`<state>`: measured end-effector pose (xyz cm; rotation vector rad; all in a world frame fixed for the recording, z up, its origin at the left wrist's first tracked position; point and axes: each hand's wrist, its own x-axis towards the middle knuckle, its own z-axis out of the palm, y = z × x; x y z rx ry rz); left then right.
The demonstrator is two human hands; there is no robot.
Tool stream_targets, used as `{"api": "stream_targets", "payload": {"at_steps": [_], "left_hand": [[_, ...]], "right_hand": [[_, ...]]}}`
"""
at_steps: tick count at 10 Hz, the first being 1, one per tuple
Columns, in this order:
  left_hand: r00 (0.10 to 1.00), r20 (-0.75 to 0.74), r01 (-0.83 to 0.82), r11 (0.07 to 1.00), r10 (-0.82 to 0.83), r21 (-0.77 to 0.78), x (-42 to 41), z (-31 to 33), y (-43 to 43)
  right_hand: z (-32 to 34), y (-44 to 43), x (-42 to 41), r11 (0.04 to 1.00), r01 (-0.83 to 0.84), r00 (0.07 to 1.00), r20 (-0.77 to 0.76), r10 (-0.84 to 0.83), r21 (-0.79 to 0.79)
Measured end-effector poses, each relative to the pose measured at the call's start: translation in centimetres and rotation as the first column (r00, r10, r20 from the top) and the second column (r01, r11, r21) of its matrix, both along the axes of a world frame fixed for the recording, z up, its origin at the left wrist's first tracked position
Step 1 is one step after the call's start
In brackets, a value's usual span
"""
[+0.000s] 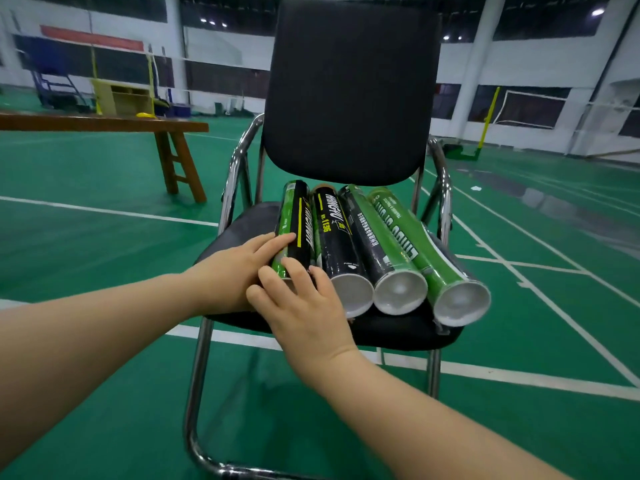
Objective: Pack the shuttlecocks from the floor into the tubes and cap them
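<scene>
Several shuttlecock tubes lie side by side on the seat of a black chair (242, 223), their near ends facing me. The leftmost tube (298, 216) is green and black. My left hand (232, 271) holds it from the left, fingers laid along its side. My right hand (304, 306) cups its near end, which is hidden. Beside it lie a black tube (336, 237), a black-and-green tube (372, 237) and a green tube (414, 240), each showing a white open or recessed end. No shuttlecocks are in view.
The chair has chrome arms and a tall black backrest (349, 88). A wooden bench (104, 123) stands at the left. Green court floor with white lines surrounds the chair. Net posts and walls are far behind.
</scene>
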<state>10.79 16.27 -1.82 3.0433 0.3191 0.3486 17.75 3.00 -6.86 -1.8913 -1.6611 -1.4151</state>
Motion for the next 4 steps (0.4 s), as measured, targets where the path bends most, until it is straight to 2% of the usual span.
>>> {"api": "stream_targets", "payload": {"at_steps": [1,2,3,4], "left_hand": [[1.000,-0.020,0.009,1.000,-0.010,-0.026,0.3,0.1,0.5],[0.999,-0.048,-0.002,0.999,0.000,-0.038,0.1,1.0,0.3],[0.999,0.030,-0.034,0.999,0.034,-0.015,-0.3,3.0,0.1],[0.985,0.140,-0.102,0.995,0.102,-0.004,-1.1,6.0,-1.0]], "right_hand": [[0.4,-0.2,0.2,0.999,0.013,1.000,-0.026,-0.014,-0.047],[1.6,-1.1,-0.5,0.992,0.017,0.992,-0.119,-0.031,-0.124],[4.6,-1.6,-0.4,0.998,0.018,0.970,-0.240,-0.031,-0.055],[8.2,-2.2,1.4,0.993,0.119,0.933,-0.344,-0.108,0.012]]}}
